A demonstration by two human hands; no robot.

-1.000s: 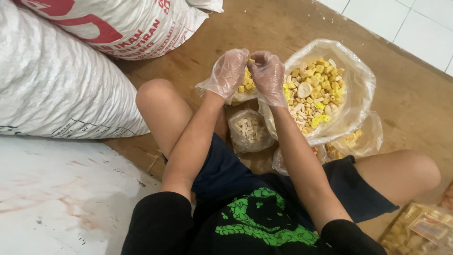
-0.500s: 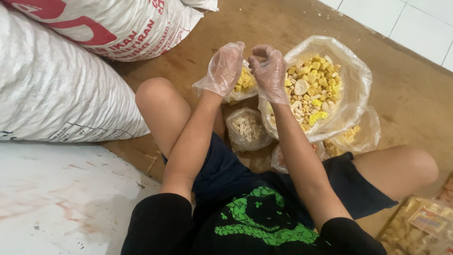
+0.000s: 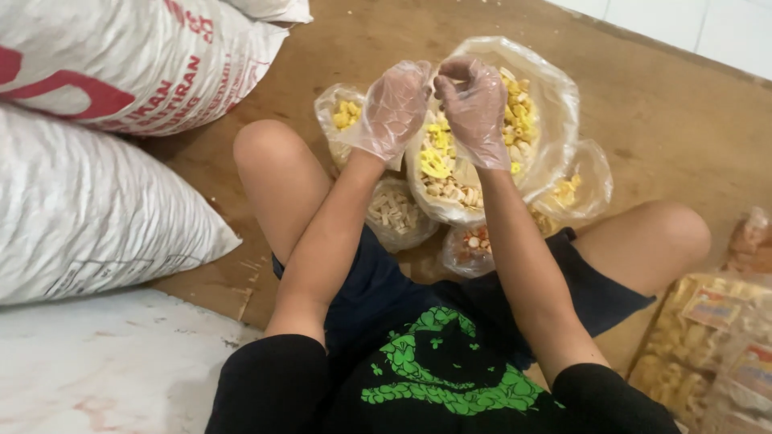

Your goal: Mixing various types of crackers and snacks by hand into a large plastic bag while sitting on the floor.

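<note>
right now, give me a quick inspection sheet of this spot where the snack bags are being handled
surface: brown wooden floor, scuffed, with a pale slab at the near left
job's things: large clear bag of yellow and pale snack pieces, open at the top under both hands
clutter: four smaller filled clear bags around it; packaged snacks at right
grippers: left hand and right hand, both in thin clear gloves, fingertips pinched together over the large bag's mouth
cables: nothing seen
surroundings: two big white woven sacks at left; white tiled wall at the far right
</note>
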